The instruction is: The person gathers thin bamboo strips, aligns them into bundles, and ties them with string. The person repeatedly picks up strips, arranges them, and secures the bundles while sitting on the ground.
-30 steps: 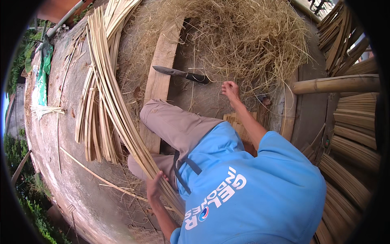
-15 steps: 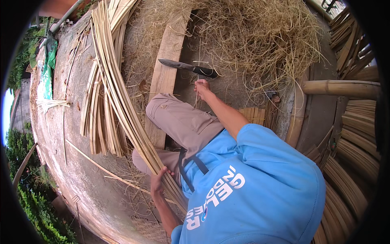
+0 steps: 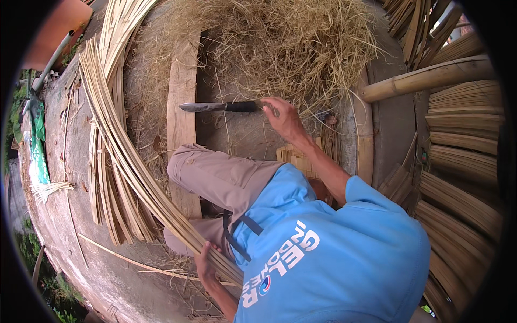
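Note:
My left hand (image 3: 207, 262), low in the view, is wrapped round a bundle of long, thin bamboo strips (image 3: 126, 151). The bundle slants across my lap and reaches up to the far left. A knife (image 3: 215, 107) with a black handle lies crosswise, its blade tip over a wooden plank (image 3: 183, 91). My right hand (image 3: 284, 119) is at the butt of the handle, thumb and forefinger curved with a gap between them. Nothing shows in its grip, and whether the fingertips touch the handle is unclear.
Beyond the knife lies a heap of fine, curly shavings (image 3: 301, 48). Shorter flat strips (image 3: 113, 199) lie under the bundle at left. A bamboo pole (image 3: 425, 78) and stacked slats (image 3: 463, 134) are on the right. A green and white bag (image 3: 39, 145) is at far left.
My right hand has moved from just below the knife handle to its butt end, and its fingers have spread. The knife has straightened slightly. My left hand keeps hold of the strips. The view has shifted.

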Available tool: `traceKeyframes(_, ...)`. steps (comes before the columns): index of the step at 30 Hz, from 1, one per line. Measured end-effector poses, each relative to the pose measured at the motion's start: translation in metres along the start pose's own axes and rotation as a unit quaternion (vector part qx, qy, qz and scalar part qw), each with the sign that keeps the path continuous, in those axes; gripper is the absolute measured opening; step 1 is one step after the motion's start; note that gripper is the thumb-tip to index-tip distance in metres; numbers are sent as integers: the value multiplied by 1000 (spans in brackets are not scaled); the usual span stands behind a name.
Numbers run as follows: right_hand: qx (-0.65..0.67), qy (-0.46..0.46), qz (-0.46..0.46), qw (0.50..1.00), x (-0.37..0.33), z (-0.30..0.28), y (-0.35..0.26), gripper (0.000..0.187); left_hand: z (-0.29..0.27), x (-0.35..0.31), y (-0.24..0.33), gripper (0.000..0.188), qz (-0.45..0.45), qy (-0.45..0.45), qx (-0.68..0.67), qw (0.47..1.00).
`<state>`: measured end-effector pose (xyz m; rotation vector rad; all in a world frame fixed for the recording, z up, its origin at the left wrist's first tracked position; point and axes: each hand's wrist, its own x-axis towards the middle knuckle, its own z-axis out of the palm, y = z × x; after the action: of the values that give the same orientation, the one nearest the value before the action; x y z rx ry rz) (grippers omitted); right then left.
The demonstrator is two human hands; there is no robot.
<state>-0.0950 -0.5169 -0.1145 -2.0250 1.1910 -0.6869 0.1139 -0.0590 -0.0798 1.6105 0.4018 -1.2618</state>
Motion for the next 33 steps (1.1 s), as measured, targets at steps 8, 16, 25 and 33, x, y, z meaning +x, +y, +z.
traceKeyframes(8,-313,208,178,909,-29,-226,145,23,8,-2,11,29,16,-16,16,1000)
traceKeyframes(16,-70,213,238,945,-18,-280,81,30,15,-7,7,26,25,13,-2,1000)
traceKeyframes(25,-176,594,-257,742,20,-328,-102,30,19,-9,10,27,34,10,4,999)
traceKeyframes(33,-238,535,-246,773,53,-352,-142,28,13,-6,4,26,35,18,24,999)
